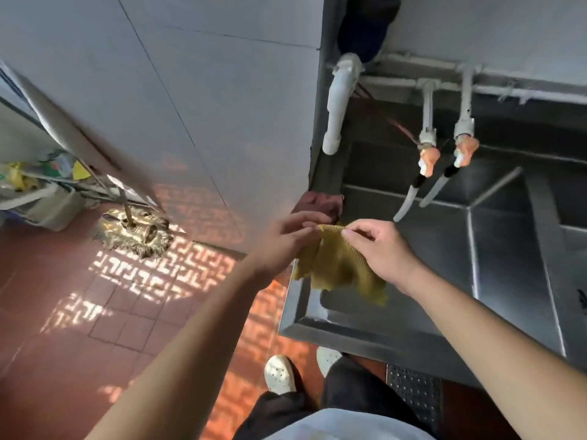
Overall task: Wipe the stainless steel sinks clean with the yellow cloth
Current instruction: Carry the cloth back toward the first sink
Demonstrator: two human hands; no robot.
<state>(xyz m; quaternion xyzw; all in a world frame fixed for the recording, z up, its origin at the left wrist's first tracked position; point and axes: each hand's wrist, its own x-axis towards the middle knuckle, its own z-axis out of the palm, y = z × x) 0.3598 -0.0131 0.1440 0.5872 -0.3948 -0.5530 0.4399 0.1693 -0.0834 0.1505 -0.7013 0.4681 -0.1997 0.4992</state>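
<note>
Progress: wiping, as we judge it, has not properly begun; the yellow cloth (pixel 340 265) is up in the air and touches no steel that we can see.
Done so far: we have the cloth in both hands, and that is all these frames let us claim.
Left to do: the near sink (pixel 451 255), the second basin (pixel 571 274) to its right and the flat rim (pixel 297 308) around them all look still to be wiped; we cannot tell from the sheen alone whether any part is already clean.
Left hand: our left hand (pixel 286 241) pinches the top edge of the cloth on its left side, fingers curled onto the fabric.
Right hand: our right hand (pixel 379 246) pinches the same top edge just beside the left, thumb and forefinger closed on the cloth.
Cloth position: it hangs from between our two hands, spread and a little crumpled, its lower corners dangling above the sink's near-left corner and rim.
Cloth and sink: apart, with the basin floor well below the hanging hem.
Nearby: two taps (pixel 444 154) hang over the back of the near sink, and a reddish rag (pixel 320 203) lies on the left rim just behind our left hand.
Next step, in our view: bunch or fold the cloth into one hand and bring it down onto the steel.
</note>
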